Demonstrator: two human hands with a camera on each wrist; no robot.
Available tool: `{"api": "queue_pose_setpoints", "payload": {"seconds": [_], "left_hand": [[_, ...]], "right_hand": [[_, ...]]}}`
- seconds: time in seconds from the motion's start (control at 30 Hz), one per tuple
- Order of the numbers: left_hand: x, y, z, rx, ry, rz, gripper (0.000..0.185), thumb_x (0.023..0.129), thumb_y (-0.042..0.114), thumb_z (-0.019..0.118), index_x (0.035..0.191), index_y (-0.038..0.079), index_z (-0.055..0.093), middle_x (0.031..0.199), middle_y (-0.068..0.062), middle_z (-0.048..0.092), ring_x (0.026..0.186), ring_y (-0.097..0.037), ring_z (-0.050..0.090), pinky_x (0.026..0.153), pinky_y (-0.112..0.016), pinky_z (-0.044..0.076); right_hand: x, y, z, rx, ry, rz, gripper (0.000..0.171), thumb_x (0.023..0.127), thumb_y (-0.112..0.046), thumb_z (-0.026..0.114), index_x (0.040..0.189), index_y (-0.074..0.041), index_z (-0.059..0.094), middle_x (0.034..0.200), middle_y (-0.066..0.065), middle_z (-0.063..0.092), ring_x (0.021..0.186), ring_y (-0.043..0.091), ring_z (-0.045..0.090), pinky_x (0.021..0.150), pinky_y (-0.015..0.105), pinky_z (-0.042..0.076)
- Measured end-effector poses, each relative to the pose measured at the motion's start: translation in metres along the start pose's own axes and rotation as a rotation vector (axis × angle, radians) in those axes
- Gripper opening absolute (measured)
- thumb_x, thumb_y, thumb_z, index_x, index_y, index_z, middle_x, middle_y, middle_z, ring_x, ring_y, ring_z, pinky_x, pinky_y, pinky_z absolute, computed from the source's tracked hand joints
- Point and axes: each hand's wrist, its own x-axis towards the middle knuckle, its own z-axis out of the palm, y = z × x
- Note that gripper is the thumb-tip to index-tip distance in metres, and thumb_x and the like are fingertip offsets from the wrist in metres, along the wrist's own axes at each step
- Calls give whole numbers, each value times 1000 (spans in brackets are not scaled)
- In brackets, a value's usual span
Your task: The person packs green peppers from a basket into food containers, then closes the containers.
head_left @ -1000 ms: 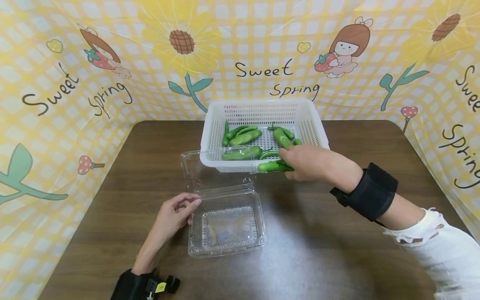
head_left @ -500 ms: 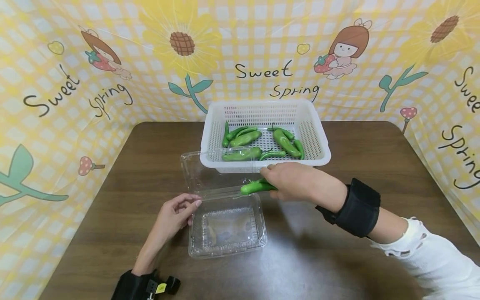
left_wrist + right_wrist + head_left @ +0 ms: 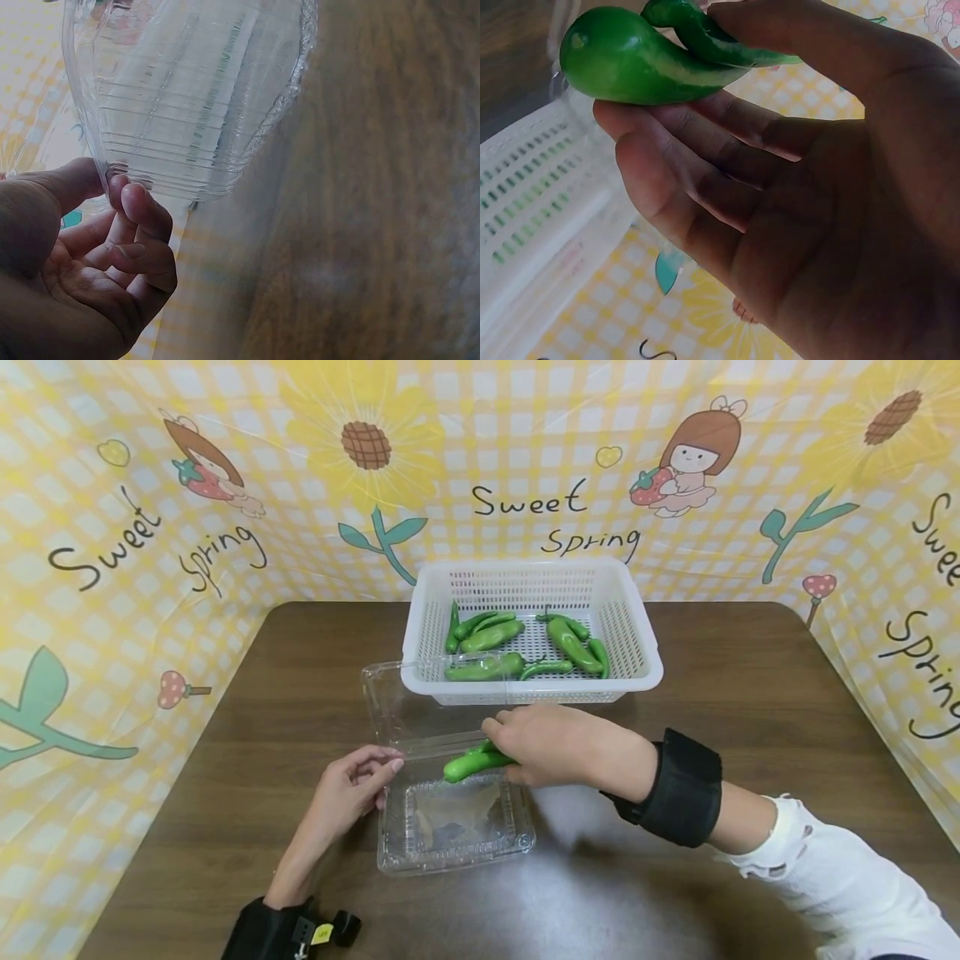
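Yellow checked cloth (image 3: 517, 452) hangs beyond the hands and the brown desk (image 3: 750, 693). The left hand (image 3: 355, 789) pinches the edge of a clear box (image 3: 459, 862), its lid (image 3: 378, 703) open. The right hand (image 3: 558, 745) grips two green peppers (image 3: 471, 766) just above the box; beyond both hands, a white basket (image 3: 651, 677) holds more peppers (image 3: 573, 647).

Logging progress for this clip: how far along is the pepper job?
Done: the clear container lies open, left hand pinching its edge. In hand: two green peppers, held by the right hand over the container. Remaining, apparently: setting these down, since none shows inside; perhaps moving the other peppers in the white basket, and closing the lid.
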Motion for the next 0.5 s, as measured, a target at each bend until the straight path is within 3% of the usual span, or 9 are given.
{"api": "queue_pose_setpoints", "payload": {"seconds": [0.27, 0.5], "left_hand": [[0, 0, -1, 18, -5, 0, 30, 97, 31, 65, 115, 6, 66, 67, -9, 59, 51, -22, 51, 43, -25, 41], [2, 2, -1, 19, -13, 21, 29, 97, 30, 65, 114, 7, 67, 67, -10, 59, 52, -27, 52, 43, -25, 40]], "right_hand": [[14, -19, 8, -32, -58, -9, 34, 92, -28, 71, 115, -6, 59, 99, 4, 64, 90, 18, 64, 81, 33, 55], [23, -28, 22, -28, -103, -9, 35, 93, -38, 70, 113, -11, 59, 94, 0, 64, 84, 13, 61, 79, 29, 53]]}}
